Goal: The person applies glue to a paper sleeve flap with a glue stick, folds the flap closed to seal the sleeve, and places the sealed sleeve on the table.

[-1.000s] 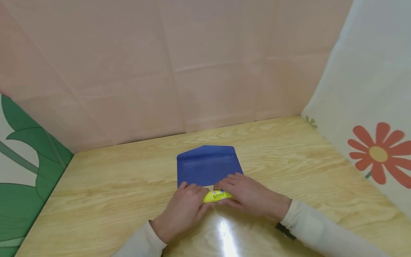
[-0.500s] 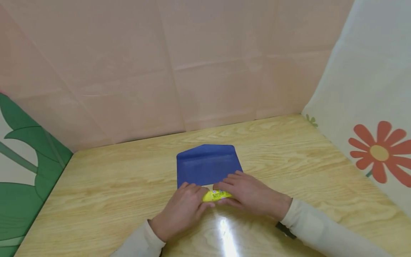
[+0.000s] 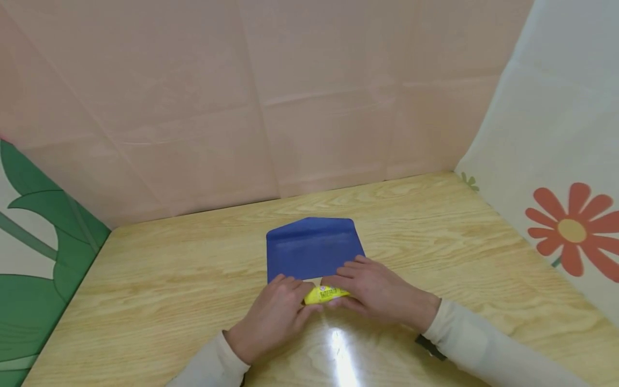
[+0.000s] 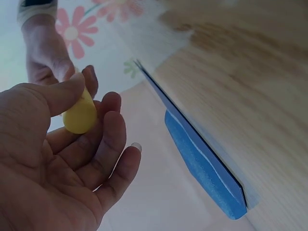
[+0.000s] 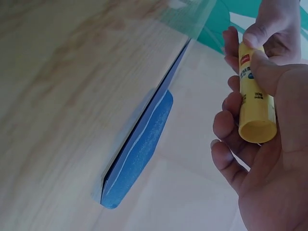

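A yellow glue stick [image 3: 326, 294], printed with small text, lies crosswise between both hands just above the near side of a blue envelope. My left hand [image 3: 276, 310] pinches one end of it between thumb and fingers; in the left wrist view the rounded yellow end [image 4: 81, 115] shows below the thumb. The other end is held by my right hand [image 3: 384, 293], and the right wrist view shows the tube's flat base [image 5: 258, 131]. The blue envelope [image 3: 314, 255] rests on the table with its flap [image 3: 311, 228] unfolded away from me. Its near edge is partly hidden by the hands.
The wood-grain table [image 3: 184, 279] reaches back to a pinkish cloth wall [image 3: 203, 107]. A white cloth with a red flower [image 3: 570, 231] stands on the right, green leaf print [image 3: 29, 306] on the left. Light glares off the table's near part.
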Available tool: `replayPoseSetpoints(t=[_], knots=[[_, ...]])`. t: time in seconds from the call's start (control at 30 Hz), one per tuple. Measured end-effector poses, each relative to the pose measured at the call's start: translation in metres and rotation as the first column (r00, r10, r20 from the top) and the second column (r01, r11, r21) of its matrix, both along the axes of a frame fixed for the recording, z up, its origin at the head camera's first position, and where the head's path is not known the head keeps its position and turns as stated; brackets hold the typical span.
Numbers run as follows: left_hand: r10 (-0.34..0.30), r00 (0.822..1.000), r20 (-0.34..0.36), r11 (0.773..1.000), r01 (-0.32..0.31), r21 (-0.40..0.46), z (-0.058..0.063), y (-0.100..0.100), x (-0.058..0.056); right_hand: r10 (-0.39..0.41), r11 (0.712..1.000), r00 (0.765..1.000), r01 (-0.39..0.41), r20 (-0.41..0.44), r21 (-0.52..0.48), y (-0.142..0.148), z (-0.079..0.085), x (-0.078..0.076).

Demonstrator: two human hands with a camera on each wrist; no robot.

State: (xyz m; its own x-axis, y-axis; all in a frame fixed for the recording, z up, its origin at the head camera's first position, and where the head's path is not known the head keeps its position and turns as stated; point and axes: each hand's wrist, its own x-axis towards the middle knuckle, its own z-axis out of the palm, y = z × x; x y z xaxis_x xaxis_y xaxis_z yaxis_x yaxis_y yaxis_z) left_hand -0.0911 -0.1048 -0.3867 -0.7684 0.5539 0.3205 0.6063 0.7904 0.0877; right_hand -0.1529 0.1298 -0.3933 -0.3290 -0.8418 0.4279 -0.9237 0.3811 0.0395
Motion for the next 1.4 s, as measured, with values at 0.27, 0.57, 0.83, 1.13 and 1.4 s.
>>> replayPoseSetpoints(t=[0.27, 0.57, 0.83, 1.13, 1.4], knots=[[0.003, 0.999, -0.033, 1.0, -0.002, 0.019, 0.0001, -0.0006, -0.0012, 0.018, 1.0, 0.999, -0.019, -0.048, -0.025, 0.0004, -0.0001, 0.0], [-0.008, 0.997, -0.071, 0.999, 0.01, 0.031, -0.0014, -0.0006, -0.0004, 0.028, 0.999, 0.999, -0.028, -0.03, -0.018, -0.0001, 0.0012, 0.0023], [-0.029, 0.99, -0.14, 0.999, 0.035, 0.041, -0.0027, 0.0009, 0.0, 0.023, 1.0, 0.999, -0.022, 0.025, -0.012, -0.0015, 0.002, 0.0033], [-0.041, 0.984, -0.173, 0.999, 0.045, 0.019, -0.0019, 0.0011, 0.0015, 0.02, 1.0, 0.991, -0.019, 0.129, -0.008, -0.001, 0.0044, 0.004], [-0.041, 0.976, -0.212, 0.999, 0.038, -0.016, -0.0007, 0.0025, 0.0033, 0.001, 1.0, 0.972, -0.005, 0.235, 0.017, 0.0003, 0.0065, 0.0056]])
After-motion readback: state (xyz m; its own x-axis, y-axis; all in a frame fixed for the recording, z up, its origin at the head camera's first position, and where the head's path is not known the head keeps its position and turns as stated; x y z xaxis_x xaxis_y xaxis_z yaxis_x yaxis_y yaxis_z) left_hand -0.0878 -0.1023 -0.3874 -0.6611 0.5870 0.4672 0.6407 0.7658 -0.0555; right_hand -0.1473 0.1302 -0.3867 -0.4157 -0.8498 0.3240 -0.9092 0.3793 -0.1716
